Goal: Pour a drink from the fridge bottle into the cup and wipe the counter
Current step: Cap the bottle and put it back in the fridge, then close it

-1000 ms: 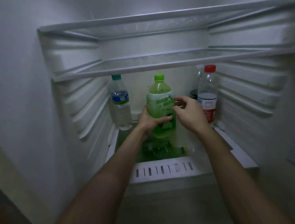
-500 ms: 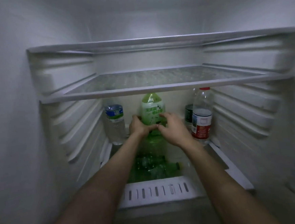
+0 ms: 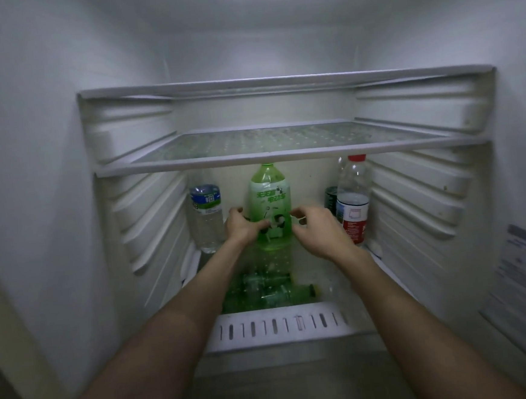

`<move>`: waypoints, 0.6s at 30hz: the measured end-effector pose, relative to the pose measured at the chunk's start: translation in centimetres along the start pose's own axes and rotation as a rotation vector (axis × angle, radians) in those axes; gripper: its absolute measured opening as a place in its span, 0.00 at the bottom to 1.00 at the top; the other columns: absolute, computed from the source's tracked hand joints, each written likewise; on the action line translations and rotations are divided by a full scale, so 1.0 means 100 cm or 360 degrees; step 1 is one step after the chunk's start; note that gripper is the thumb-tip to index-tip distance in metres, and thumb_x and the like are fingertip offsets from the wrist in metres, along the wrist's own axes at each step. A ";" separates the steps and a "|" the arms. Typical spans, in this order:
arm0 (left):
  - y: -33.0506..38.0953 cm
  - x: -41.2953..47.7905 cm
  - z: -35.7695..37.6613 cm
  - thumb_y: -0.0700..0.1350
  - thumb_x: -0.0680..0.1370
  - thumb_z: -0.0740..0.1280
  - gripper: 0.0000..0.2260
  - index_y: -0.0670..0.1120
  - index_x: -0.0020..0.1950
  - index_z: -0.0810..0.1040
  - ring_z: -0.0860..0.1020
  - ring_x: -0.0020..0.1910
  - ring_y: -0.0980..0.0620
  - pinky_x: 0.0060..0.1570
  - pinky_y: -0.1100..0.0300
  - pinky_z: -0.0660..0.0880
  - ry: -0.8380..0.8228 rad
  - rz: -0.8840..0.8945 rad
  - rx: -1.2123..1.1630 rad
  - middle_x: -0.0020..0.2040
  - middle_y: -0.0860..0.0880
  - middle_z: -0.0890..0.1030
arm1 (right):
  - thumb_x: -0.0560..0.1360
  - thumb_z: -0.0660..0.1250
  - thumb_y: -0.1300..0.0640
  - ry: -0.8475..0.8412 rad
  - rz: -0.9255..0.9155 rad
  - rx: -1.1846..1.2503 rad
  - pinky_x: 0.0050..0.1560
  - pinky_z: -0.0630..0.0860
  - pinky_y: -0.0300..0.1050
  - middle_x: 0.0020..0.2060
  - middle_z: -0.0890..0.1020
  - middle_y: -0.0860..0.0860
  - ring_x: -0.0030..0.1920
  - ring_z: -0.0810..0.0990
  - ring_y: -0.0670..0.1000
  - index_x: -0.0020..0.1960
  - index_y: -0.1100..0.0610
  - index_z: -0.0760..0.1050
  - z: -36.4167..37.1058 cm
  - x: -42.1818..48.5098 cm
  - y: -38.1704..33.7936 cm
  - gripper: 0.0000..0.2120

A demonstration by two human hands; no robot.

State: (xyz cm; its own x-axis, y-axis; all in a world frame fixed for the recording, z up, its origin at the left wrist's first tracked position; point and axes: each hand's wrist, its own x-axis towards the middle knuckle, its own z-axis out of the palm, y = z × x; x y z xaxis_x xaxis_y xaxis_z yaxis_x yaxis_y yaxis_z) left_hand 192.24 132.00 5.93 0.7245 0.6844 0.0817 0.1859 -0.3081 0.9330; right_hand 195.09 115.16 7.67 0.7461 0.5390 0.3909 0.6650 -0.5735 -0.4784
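Note:
A tall green bottle [image 3: 268, 199] with a green label stands upright at the middle of the fridge's lower glass shelf [image 3: 349, 279], its cap hidden behind the shelf above. My left hand [image 3: 242, 227] grips its left side, thumb across the label. My right hand [image 3: 316, 229] hovers by the bottle's right side with loosely curled fingers, holding nothing. No cup and no counter are in view.
A clear water bottle [image 3: 207, 214] with a blue label stands left of the green one. A red-capped bottle [image 3: 354, 203] and a dark can [image 3: 331, 198] stand to its right. Several green bottles [image 3: 269, 290] lie in the drawer below. A glass shelf [image 3: 282, 144] hangs close overhead.
The view has tilted upward, bringing the fridge light into sight. The green bottle now stands deeper in under the shelf. My right hand has come off its side.

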 end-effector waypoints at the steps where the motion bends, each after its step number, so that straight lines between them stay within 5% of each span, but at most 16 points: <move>1: 0.001 -0.004 -0.003 0.42 0.72 0.77 0.34 0.38 0.73 0.65 0.75 0.66 0.41 0.65 0.48 0.75 0.0042 0.0010 -0.0001 0.69 0.39 0.74 | 0.79 0.63 0.55 -0.0002 0.0009 -0.0010 0.47 0.74 0.42 0.59 0.80 0.53 0.52 0.80 0.50 0.67 0.58 0.74 -0.002 -0.004 0.001 0.17; 5: 0.004 -0.028 -0.012 0.39 0.76 0.72 0.16 0.40 0.63 0.75 0.76 0.53 0.49 0.54 0.58 0.75 0.0151 0.0129 0.0143 0.61 0.42 0.79 | 0.77 0.61 0.57 -0.0039 0.0016 -0.0096 0.47 0.80 0.48 0.48 0.84 0.53 0.45 0.81 0.50 0.53 0.57 0.81 -0.007 -0.019 -0.003 0.12; 9: 0.003 -0.060 -0.020 0.40 0.77 0.70 0.04 0.42 0.50 0.82 0.80 0.47 0.51 0.49 0.56 0.79 -0.0089 0.0339 0.0587 0.49 0.46 0.83 | 0.75 0.60 0.56 -0.0148 -0.0027 -0.0281 0.38 0.80 0.49 0.38 0.83 0.53 0.36 0.80 0.51 0.44 0.57 0.81 -0.005 -0.037 -0.007 0.11; 13: 0.003 -0.092 -0.029 0.41 0.77 0.70 0.03 0.42 0.46 0.83 0.82 0.43 0.51 0.44 0.55 0.81 -0.0281 0.0529 0.0989 0.43 0.46 0.84 | 0.73 0.60 0.57 -0.0219 -0.0043 -0.0414 0.29 0.73 0.44 0.33 0.81 0.54 0.33 0.79 0.54 0.39 0.60 0.80 -0.009 -0.063 -0.005 0.12; 18: 0.014 -0.133 -0.043 0.47 0.78 0.68 0.07 0.45 0.46 0.82 0.80 0.41 0.52 0.38 0.59 0.77 -0.0407 0.0737 0.1490 0.43 0.48 0.83 | 0.74 0.60 0.57 -0.0285 -0.0001 -0.0574 0.34 0.72 0.43 0.39 0.82 0.55 0.36 0.77 0.55 0.43 0.59 0.81 -0.024 -0.095 -0.016 0.12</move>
State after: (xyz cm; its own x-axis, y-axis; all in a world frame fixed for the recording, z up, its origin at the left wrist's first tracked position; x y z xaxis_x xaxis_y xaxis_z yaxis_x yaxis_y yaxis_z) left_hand 179.99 125.29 7.67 0.9522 0.2459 0.1814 0.2133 -0.9600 0.1816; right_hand 187.04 109.51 6.60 0.7493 0.6201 0.2325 0.6582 -0.7359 -0.1589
